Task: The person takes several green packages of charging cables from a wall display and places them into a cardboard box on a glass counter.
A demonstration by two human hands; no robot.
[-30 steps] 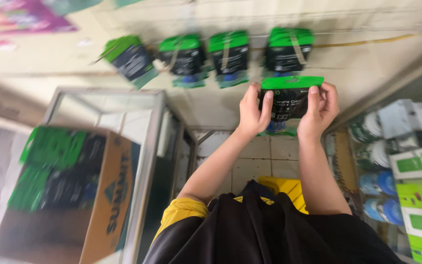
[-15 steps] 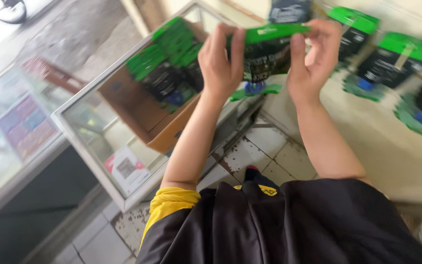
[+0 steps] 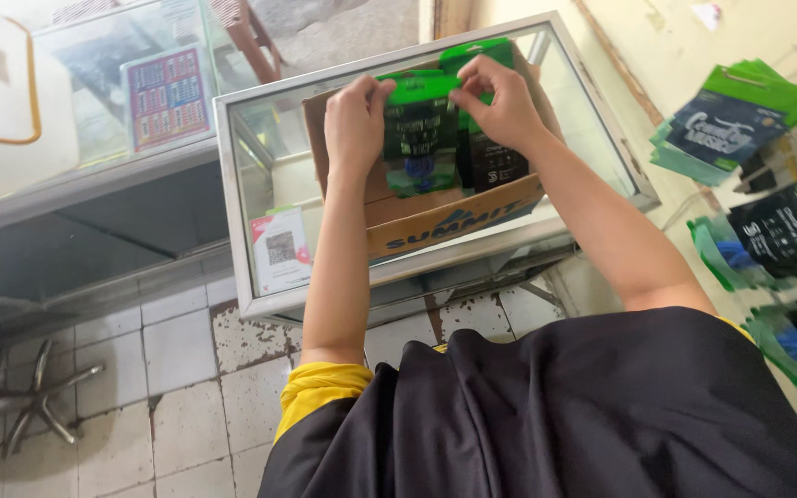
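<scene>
Green-topped packet [image 3: 422,129] is now held over the cardboard box [image 3: 435,217] on the glass case [image 3: 260,198]; a second ago it was up at the wall beside the hanging packets [image 3: 726,129]. Left hand [image 3: 354,124] and right hand [image 3: 502,101] pinch its top edge, fingers closed. More packets stand in the box, so the work appears centred there.

The packet [image 3: 420,134] held over the box has a bright green top band above a black body with a blue patch low down. The cardboard box [image 3: 435,217] is tan with blue lettering. More green-and-black packets [image 3: 777,226] hang on the cream wall at right. The sleeve [image 3: 320,392] is yellow, the garment [image 3: 583,415] black. The floor tiles [image 3: 177,350] are off-white and stained.
</scene>
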